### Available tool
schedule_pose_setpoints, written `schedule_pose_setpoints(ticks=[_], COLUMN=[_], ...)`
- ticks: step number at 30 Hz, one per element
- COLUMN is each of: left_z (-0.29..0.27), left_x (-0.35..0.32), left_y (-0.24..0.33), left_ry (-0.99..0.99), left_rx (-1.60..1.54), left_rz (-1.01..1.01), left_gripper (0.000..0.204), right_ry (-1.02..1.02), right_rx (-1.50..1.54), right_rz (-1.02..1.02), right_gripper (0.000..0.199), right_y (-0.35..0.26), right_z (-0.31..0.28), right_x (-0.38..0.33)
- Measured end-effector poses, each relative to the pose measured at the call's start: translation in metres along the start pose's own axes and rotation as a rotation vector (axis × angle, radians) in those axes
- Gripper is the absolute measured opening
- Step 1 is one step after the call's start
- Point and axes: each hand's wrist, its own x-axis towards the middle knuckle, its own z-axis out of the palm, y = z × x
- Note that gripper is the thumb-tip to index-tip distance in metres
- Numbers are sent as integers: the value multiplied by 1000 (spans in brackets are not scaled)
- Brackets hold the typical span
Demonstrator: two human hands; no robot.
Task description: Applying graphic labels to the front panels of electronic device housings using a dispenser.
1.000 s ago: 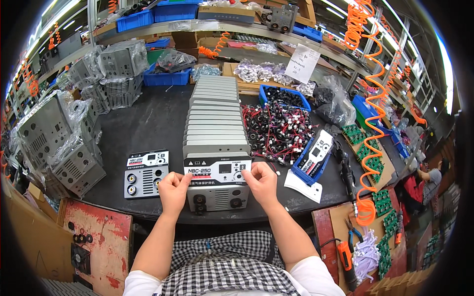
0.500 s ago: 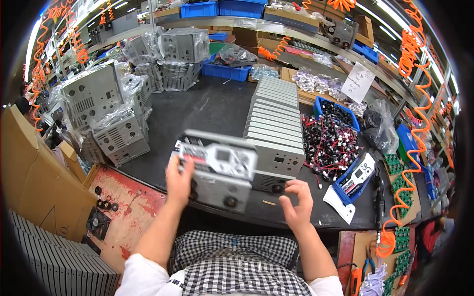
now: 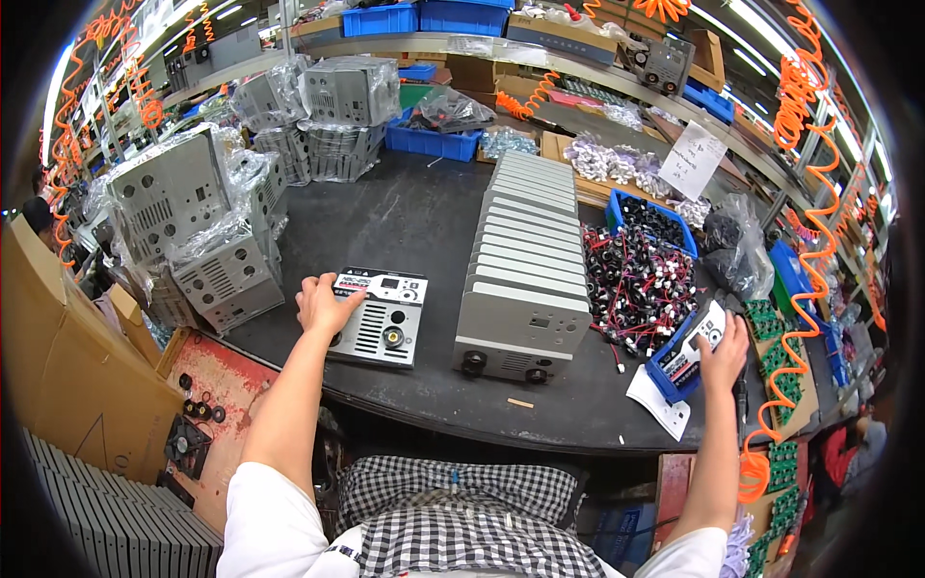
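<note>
A grey metal front panel point(image 3: 372, 339) with a black-and-white label across its upper part lies on the black bench, left of the row of panels. My left hand point(image 3: 326, 306) grips its left edge, thumb over the label. At the right, my right hand point(image 3: 723, 358) has its thumb and fingers closed at the upper edge of the printed labels point(image 3: 684, 358), which lie in a blue holder point(image 3: 659, 378). The fingertips there are partly hidden. Between my hands stands a long row of grey panels point(image 3: 525, 299), the nearest with round black fittings low on its face.
Plastic-wrapped grey panels point(image 3: 220, 222) are stacked at the left. Wired black parts point(image 3: 641, 284) lie heaped right of the row. White label backing point(image 3: 659, 403) sticks out below the blue holder. An orange coiled hose point(image 3: 819, 279) hangs at the right, near green circuit boards point(image 3: 782, 380).
My left hand has lowered the labelled panel from above the bench onto its surface, moving slightly left. My right hand has gone from beside the row to the labels at the right.
</note>
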Motion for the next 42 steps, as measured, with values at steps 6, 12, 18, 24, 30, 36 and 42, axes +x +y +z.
schedule_pose_setpoints(ticks=[6,12,18,24,30,36,42], left_z=[4,-5,-8,-18,-53,-48,-54], left_x=[0,-14,-76,-156,-184,-238,-239], left_y=[-8,-2,62,88,99,132,118], left_ry=[-38,285,211,-9,-180,-366,-648], left_rx=[-46,-137,-996,-1140,-1225,-1144,-1290], left_rz=[20,208,569,654,749,1274,1091], left_gripper=[61,53,38,16,12,66,94], right_ry=[-216,94,89,270,219,-179,-481], right_rx=[-180,-194,10,102,452,1116,1919], right_rz=[105,-90,-121,-175,2,-276,186], right_gripper=[65,35,17,11,15,26,31], right_y=[19,5,28,16,-22,-182,-234], right_z=[14,-2,-11,-17,-83,-129,-151], right_x=[14,10,14,28,9,-137,-132])
